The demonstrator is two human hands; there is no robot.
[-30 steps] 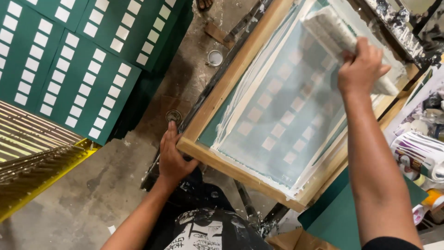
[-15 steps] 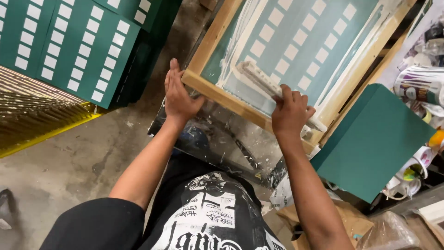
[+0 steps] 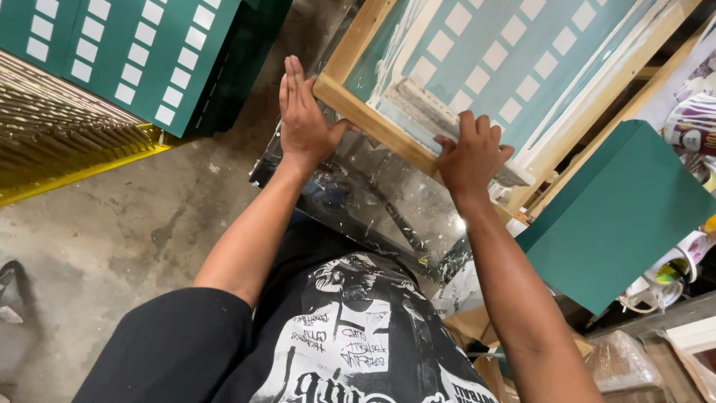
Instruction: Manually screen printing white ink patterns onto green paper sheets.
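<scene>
The left hand [image 3: 302, 112] lies flat, fingers together and extended, against the near corner of the wooden frame [image 3: 358, 112]; it presses on the wood and grips nothing. The right hand [image 3: 470, 157] is curled over the squeegee [image 3: 440, 119], fingers wrapped on its top edge, at the near end of the screen [image 3: 514, 67]. The screen, with its rows of pale squares, sits tilted inside the frame, above an ink-stained metal plate [image 3: 373, 201]. A plain green sheet [image 3: 619, 216] lies just right of the frame; printed green sheets [image 3: 142, 52] rest on a yellow rack [image 3: 67, 142] to the left.

For a clean stroke, a steady frame appears essential: keep the flat palm firm on the corner so the wood does not shift. Hold the blade at an even angle with equal pressure across its width, and end the pass fully clear of the last row of squares.
</scene>
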